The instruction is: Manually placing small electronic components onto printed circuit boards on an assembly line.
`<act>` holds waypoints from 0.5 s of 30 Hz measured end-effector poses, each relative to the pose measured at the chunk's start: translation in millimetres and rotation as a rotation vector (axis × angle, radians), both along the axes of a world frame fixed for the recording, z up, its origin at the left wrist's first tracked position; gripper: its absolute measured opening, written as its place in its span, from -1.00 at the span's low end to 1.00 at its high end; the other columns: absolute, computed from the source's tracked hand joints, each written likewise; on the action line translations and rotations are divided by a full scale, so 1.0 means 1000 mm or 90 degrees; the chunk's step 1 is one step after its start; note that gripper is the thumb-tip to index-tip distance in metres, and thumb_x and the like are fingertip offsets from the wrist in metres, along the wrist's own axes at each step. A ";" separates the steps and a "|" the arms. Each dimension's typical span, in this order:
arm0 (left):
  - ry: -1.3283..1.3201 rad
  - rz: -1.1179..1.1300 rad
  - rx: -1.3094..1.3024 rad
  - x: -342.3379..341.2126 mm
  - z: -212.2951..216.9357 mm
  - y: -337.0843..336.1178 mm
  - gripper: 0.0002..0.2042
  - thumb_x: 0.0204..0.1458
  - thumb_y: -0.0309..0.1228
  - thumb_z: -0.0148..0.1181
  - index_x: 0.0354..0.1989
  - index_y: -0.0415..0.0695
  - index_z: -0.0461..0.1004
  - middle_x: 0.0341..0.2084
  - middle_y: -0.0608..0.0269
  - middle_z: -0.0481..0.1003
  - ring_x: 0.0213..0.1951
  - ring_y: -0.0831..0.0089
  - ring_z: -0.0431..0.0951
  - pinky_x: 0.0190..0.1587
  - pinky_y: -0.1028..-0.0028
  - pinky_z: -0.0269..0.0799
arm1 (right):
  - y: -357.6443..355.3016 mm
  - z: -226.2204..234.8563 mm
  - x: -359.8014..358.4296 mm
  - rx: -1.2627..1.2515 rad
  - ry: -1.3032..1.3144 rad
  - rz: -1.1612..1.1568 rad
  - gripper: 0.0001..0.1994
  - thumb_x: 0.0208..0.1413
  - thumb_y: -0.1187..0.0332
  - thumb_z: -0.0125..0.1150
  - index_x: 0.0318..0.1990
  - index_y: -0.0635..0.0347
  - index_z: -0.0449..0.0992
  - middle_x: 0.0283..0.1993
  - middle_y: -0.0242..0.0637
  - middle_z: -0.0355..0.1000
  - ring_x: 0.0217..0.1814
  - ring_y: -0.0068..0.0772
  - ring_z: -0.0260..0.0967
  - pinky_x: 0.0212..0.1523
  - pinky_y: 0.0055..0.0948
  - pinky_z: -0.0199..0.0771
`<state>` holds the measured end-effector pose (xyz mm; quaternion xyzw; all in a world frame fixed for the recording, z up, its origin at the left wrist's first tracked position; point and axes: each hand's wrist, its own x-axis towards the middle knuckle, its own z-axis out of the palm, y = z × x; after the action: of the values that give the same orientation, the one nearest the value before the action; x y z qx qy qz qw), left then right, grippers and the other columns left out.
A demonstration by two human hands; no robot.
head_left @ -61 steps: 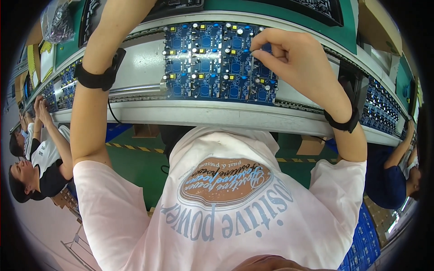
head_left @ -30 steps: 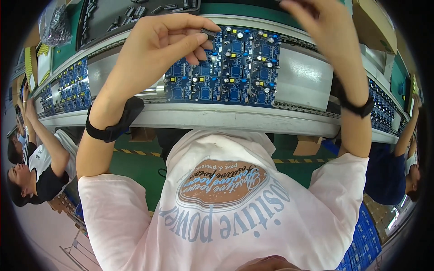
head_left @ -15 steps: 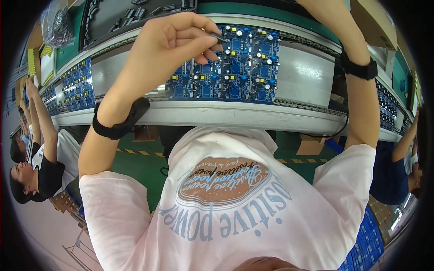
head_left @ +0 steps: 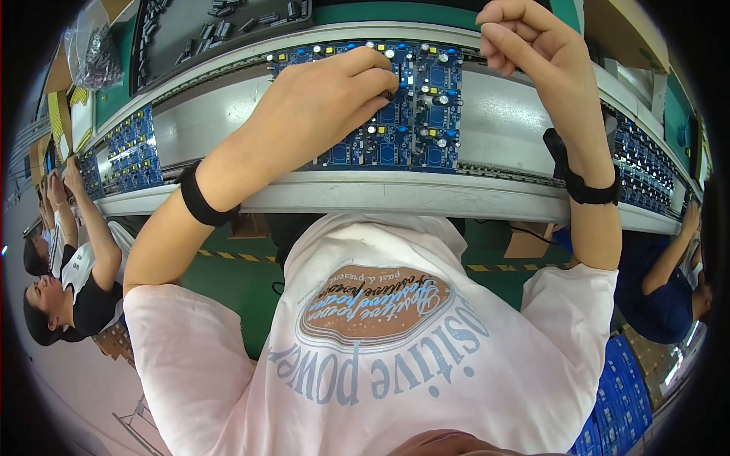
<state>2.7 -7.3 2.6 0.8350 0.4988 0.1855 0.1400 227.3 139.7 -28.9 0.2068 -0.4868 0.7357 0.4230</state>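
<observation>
A panel of blue circuit boards [head_left: 426,114] with small silver and yellow parts lies on the grey conveyor rail [head_left: 395,190] in front of me. My left hand [head_left: 319,106] rests over the panel's left half, its fingertips pinching a small dark component [head_left: 389,96] down onto a board. My right hand [head_left: 532,45] hovers above the panel's far right corner with its fingers curled in; what they hold is hidden. Both wrists wear black bands.
A dark tray of small black components [head_left: 213,30] lies beyond the rail at the far left. More blue board panels [head_left: 125,152] sit along the line to the left and further blue panels [head_left: 642,167] to the right. Other people work at the left [head_left: 76,258] and right [head_left: 669,289].
My left hand came down from the far tray onto the blue panel and now presses at its centre. My right hand lifted off the panel, went up out of view, then returned curled.
</observation>
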 end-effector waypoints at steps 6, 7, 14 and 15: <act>0.002 -0.020 -0.003 -0.004 0.001 0.002 -0.84 0.12 -0.42 0.27 -0.13 -0.10 0.57 -0.20 0.29 0.54 -0.23 0.24 0.63 -0.25 0.30 0.59 | -0.013 0.031 0.013 -0.099 -0.719 -0.236 -0.90 0.35 0.47 0.20 -0.08 0.29 0.54 -0.32 -0.38 0.57 -0.35 -0.67 0.50 -0.30 -0.68 0.50; 0.007 -0.031 -0.004 -0.001 0.001 0.005 -0.83 0.12 -0.42 0.27 -0.13 -0.11 0.57 -0.20 0.29 0.54 -0.24 0.24 0.63 -0.25 0.31 0.59 | 0.005 -0.008 0.004 -0.036 -0.359 -0.102 -0.89 0.36 0.47 0.18 -0.06 0.29 0.53 -0.31 -0.38 0.57 -0.34 -0.68 0.50 -0.28 -0.68 0.50; 0.063 -0.050 0.045 -0.001 0.000 0.002 -0.82 0.10 -0.44 0.23 -0.14 -0.17 0.54 -0.30 0.25 0.51 -0.28 0.27 0.63 -0.31 0.33 0.56 | -0.010 0.019 0.029 -0.001 -0.667 -0.247 -0.77 0.38 0.36 0.16 0.08 0.20 0.61 -0.25 -0.34 0.63 -0.29 -0.62 0.55 -0.21 -0.60 0.56; 0.066 -0.047 0.046 0.000 0.000 0.003 -0.82 0.10 -0.44 0.23 -0.14 -0.17 0.54 -0.30 0.25 0.51 -0.28 0.27 0.63 -0.31 0.33 0.56 | -0.009 0.019 0.031 0.000 -0.664 -0.245 -0.77 0.38 0.36 0.16 0.08 0.20 0.61 -0.25 -0.34 0.63 -0.29 -0.62 0.55 -0.21 -0.60 0.56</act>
<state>2.9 -4.7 2.7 0.8659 0.4671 0.1545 0.0909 258.4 130.8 -10.0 -0.2775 -0.6608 0.6501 0.2526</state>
